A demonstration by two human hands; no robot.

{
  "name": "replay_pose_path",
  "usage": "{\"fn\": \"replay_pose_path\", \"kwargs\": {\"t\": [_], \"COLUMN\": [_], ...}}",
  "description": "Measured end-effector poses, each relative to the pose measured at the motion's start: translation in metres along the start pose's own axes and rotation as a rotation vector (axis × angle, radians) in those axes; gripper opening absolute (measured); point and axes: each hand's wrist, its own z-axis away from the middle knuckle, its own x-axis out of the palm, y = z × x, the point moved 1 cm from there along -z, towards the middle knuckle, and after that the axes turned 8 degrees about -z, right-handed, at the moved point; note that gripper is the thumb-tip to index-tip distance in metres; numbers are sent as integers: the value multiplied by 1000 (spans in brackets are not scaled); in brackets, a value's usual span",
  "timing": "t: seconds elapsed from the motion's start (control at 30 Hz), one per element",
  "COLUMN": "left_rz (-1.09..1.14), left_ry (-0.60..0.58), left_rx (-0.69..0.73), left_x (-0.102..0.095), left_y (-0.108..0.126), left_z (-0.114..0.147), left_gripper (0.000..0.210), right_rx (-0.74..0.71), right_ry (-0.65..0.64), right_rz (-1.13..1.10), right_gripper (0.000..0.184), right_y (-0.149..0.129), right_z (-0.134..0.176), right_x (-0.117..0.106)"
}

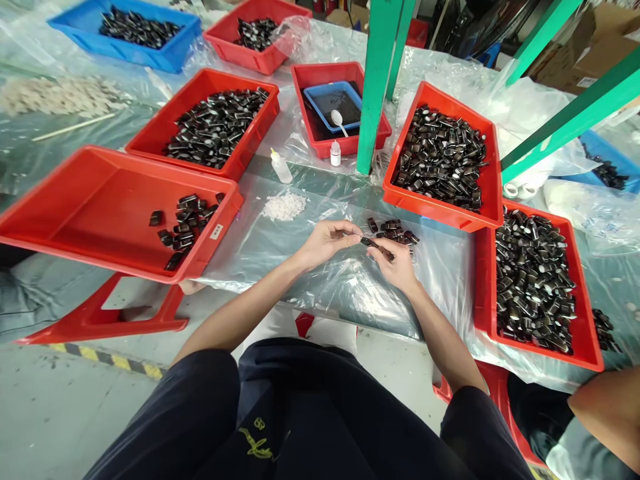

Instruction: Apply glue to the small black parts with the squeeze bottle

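- My left hand sits just left of frame centre, its grip pinched shut on one end of a small black part
- My right hand meets it from the right, fingers curled closed on the other end of the same part, so both hands touch across it
- The part is held just above the plastic-covered counter, at the middle of the frame
- A small pile of black parts lies on the plastic just above my right hand
- A heap of white bits rests left of and above the hands, with a little squeeze bottle and a small white vial further up
- A red tray at left holds only a few black parts; another red tray at right is heaped with them
- A tray at upper centre holds a blue dish with a white spoon
- A green post rises at upper centre
- Another person's arm shows at lower right
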Motion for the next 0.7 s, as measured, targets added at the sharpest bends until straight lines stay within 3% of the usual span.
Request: {"fn": "replay_pose_path", "kwargs": {"t": [0.27, 0.37, 0.5, 0.63, 0.7], "left_rz": [69, -23, -393, -934, -1109], "left_ry": [-127, -107, 13, 158, 161], "left_rx": [-61, -33, 48, 136, 130], "left_x": [2, 0, -12, -43, -60], "left_y": [-2, -8, -15, -22, -27], "left_z": [-3, -2, 0, 5, 9], "left_gripper": [47, 51, 44, 27, 29], "right_rx": [-106, -168, -79, 128, 213], "right_ry": [-11, -16, 16, 143, 147], "right_rz": [107, 150, 311, 513, 572], "right_gripper": [38, 37, 36, 34, 33], "right_y": [1, 0, 0, 6, 9], "right_z": [4, 4, 0, -9, -11], "right_x": [-1, -1, -15, -42, -50]}}
